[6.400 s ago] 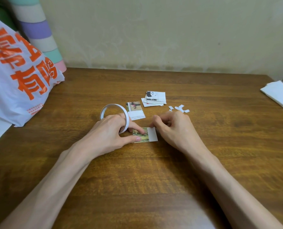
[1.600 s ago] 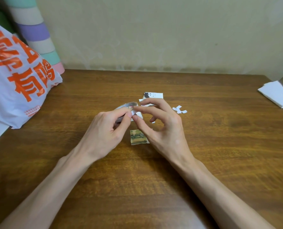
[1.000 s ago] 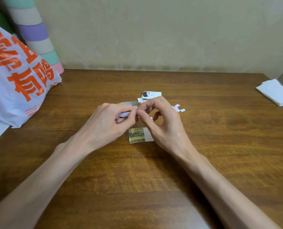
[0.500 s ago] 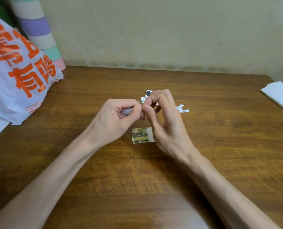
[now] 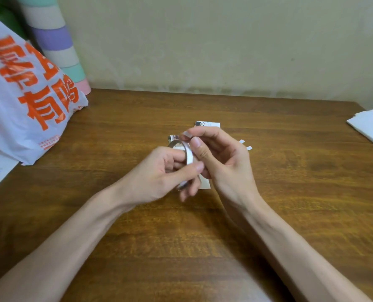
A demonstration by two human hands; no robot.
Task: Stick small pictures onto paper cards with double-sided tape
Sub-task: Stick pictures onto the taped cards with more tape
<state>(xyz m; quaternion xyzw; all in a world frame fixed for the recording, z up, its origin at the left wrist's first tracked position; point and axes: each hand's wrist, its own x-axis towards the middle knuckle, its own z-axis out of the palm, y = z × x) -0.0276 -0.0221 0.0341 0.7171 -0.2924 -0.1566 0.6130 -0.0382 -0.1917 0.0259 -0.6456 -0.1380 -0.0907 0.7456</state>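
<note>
My left hand (image 5: 159,173) holds a thin white ring of double-sided tape (image 5: 188,154) above the wooden table (image 5: 290,192). My right hand (image 5: 222,162) pinches the loose white end of the tape (image 5: 185,134) between thumb and forefinger, right beside the ring. Under both hands lies a paper card (image 5: 205,184); only its white corner shows, and its picture is hidden. A small stack of pictures (image 5: 208,123) sits just beyond my fingers.
A white plastic bag with orange characters (image 5: 26,101) fills the left side, with a striped pastel roll (image 5: 56,40) behind it. White backing scraps (image 5: 245,144) lie right of my hand. Folded white paper (image 5: 371,127) rests at the far right edge.
The tape ring has turned upright in my left hand. My right hand has drawn the loose tape end up and away from the ring. Both hands now hide most of the card.
</note>
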